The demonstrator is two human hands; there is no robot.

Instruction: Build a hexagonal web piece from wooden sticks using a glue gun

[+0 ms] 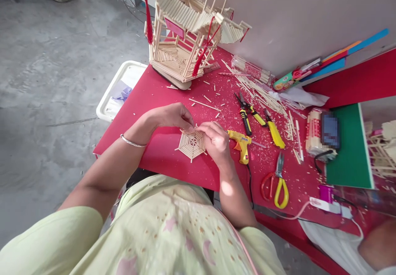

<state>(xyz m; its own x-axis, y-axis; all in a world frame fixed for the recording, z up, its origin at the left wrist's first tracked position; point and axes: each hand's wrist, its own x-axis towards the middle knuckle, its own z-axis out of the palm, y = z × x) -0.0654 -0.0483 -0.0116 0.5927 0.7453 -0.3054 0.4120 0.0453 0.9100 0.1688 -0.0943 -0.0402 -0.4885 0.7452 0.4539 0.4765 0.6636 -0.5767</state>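
Note:
A hexagonal panel of thin wooden sticks, laid in rings like a web, lies on the red table near its front edge. At its far side, my left hand is closed in a pinch, wrist bent, with a silver bangle on that arm. Opposite it, my right hand is also pinched closed at the panel's far right edge. Between the two sets of fingertips is a short wooden stick, mostly hidden by the fingers. A yellow glue gun lies just right of my right hand.
Behind stands a stick-built pavilion with red tassels. Right of the glue gun are pliers, a yellow-handled cutter and scissors. Loose sticks and scraps cover the table. A phone rests on packed sticks; another person's arm is lower right.

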